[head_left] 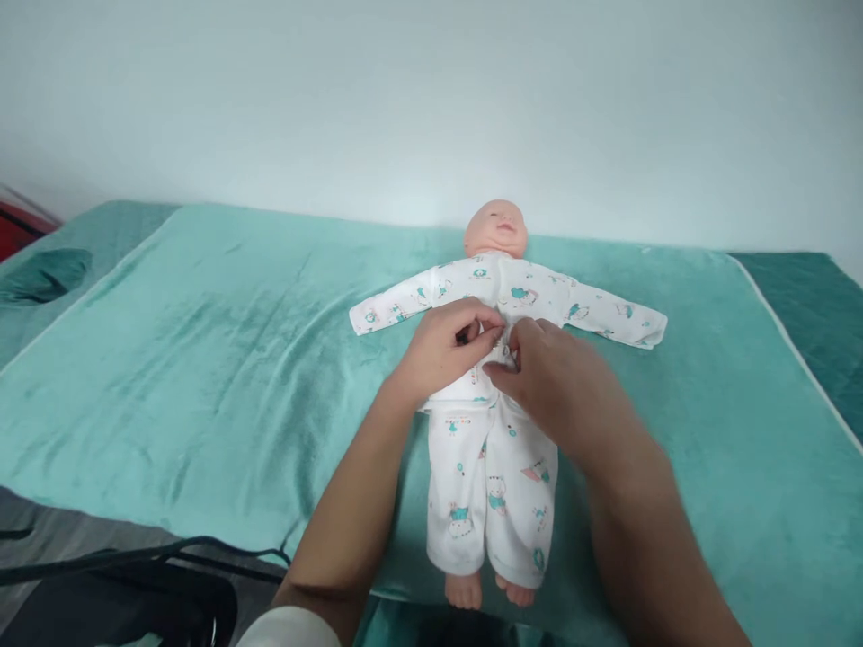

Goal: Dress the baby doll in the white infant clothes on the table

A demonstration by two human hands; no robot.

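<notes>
A baby doll [495, 229] lies on its back, dressed in a white printed shirt [522, 295] and matching trousers [457, 503]. Its bare feet poke out of the trouser legs. Both shirt sleeves are spread wide to the sides. Over the chest, my left hand [451, 346] pinches the shirt's front opening between thumb and index finger. Close beside it, my right hand [556, 377] pinches the same front edge from the other side. What exactly lies between the fingertips, perhaps a fastener, is too small and covered to make out.
Beneath the doll a light green plush cover [222, 359] spreads over the bed, with some creases. Behind it rises a pale wall [418, 108]. Black cables [155, 553] run past the front left edge, above a dark floor. A red object [23, 229] shows at far left.
</notes>
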